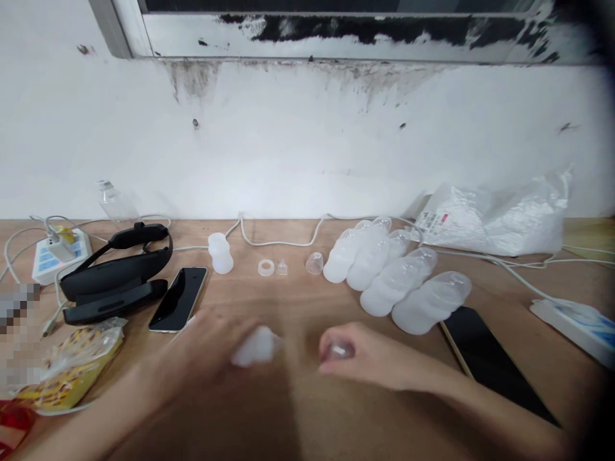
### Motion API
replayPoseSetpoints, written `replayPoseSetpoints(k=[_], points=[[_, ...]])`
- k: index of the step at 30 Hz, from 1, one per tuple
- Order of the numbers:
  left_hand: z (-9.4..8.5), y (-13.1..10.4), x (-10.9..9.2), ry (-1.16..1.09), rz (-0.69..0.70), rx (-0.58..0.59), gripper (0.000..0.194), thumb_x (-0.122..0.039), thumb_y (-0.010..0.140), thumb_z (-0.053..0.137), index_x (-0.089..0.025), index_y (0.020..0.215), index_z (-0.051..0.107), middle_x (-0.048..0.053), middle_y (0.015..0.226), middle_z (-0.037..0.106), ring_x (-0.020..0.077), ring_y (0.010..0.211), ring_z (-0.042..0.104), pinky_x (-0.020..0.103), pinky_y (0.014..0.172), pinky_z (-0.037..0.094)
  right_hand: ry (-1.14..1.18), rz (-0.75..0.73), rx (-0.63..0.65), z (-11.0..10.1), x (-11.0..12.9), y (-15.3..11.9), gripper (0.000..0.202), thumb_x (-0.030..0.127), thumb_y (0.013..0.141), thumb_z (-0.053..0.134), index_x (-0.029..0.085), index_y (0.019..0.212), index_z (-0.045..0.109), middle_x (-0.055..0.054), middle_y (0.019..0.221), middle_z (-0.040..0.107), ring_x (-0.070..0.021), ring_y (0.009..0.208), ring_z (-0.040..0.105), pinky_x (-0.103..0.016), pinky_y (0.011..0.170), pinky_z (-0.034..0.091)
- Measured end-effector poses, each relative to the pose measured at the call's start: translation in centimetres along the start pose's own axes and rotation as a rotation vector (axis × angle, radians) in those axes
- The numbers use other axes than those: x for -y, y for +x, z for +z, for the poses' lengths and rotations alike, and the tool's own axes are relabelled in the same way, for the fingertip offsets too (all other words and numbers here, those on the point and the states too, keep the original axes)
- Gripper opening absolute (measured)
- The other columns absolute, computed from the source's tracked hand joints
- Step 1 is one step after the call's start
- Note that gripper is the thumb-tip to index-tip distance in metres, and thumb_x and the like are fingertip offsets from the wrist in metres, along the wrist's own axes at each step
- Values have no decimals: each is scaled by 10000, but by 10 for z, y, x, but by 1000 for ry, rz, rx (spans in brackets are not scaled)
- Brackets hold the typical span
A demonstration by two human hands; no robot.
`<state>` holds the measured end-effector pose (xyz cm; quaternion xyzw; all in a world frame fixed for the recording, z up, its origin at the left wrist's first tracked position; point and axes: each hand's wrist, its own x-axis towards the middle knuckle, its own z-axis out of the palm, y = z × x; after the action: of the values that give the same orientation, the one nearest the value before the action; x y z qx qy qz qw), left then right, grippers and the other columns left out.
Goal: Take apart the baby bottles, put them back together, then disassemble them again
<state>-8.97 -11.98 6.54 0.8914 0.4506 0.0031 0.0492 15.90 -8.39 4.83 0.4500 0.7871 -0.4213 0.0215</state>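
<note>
My left hand [216, 342], blurred by motion, is wrapped round a small frosted-white baby bottle [257, 347] lying on its side, with a blurred tip pointing right. To its right, my right hand [365, 358] is closed round a clear domed cap [340, 349]. Beyond the hands, on the table, stands a frosted bottle body [220, 253]. Beside it lie a white collar ring [266, 267], a clear nipple [282, 267] and another clear cap [314, 263]. Several capped bottles [398, 282] lie in a slanting row at the right.
A phone [179, 299] and a black headset [120, 269] lie left, near a power strip [61, 255] and a yellow snack bag [77, 365]. At right are a larger phone [494, 365], a white plastic bag [494, 218] and another power strip [576, 326]. A cable [283, 244] runs along the wall.
</note>
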Motion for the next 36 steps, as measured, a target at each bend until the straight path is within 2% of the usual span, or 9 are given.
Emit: replayPoseSetpoints(k=[3,6,10,19,23,26,28,33,36], points=[[-6,-1,19,-56,-193,-28,295,-376,748,492,-212,993,504,38,820,639,224,685,610,277,549,395,-269,4,-239,-15,-9,-3,543,563,703,510,181,1089,517,-69,934,588,-209,814,552,-299,680,423],[-14,8,25,-196,-288,-187,400,-479,750,471,-206,1042,447,35,823,619,214,687,600,265,549,395,-609,-58,-423,-24,-5,9,579,508,811,375,159,1271,339,-137,1142,489,-251,873,550,-374,725,422],[-16,19,26,-226,-347,-348,433,-535,728,487,-198,995,437,38,803,601,217,682,580,281,586,395,-902,24,-470,-24,-2,37,452,246,835,387,106,1261,327,-165,1059,520,-282,885,545,-350,625,437],[-13,21,22,-307,-301,-368,380,-482,746,501,-203,996,442,31,853,594,210,752,566,284,620,410,-889,149,-591,-19,-17,76,278,164,791,460,90,1059,468,-184,1031,479,-253,752,594,-312,541,433],[-10,21,24,-283,-294,-352,396,-482,744,510,-203,1014,437,33,886,596,221,784,572,300,632,428,-861,128,-660,-20,-16,75,356,180,807,436,113,1154,397,-193,1105,426,-236,742,596,-301,526,431],[-3,24,23,-181,-236,-345,414,-445,750,530,-219,1080,425,39,971,593,223,838,574,313,682,436,-578,-29,-762,-19,-5,63,311,266,860,364,159,1151,392,-152,1120,432,-184,761,588,-291,584,455],[4,28,18,-63,-149,-330,408,-391,753,554,-232,1106,426,43,1019,586,228,909,559,336,761,420,-180,-159,-666,-17,7,53,326,368,890,268,186,1126,401,-107,1047,501,-144,729,589,-261,571,468],[18,34,0,93,31,-245,257,-335,784,520,-162,967,468,60,888,614,224,808,589,350,713,420,397,-146,147,-10,26,40,462,563,804,341,136,923,471,-58,777,600,-85,471,540,-171,328,373],[19,36,-5,28,52,-213,271,-408,779,490,-163,894,471,46,803,624,218,714,608,328,637,427,399,-130,165,-7,25,43,457,573,757,433,125,827,493,-11,650,554,-48,421,466,-143,325,346]])
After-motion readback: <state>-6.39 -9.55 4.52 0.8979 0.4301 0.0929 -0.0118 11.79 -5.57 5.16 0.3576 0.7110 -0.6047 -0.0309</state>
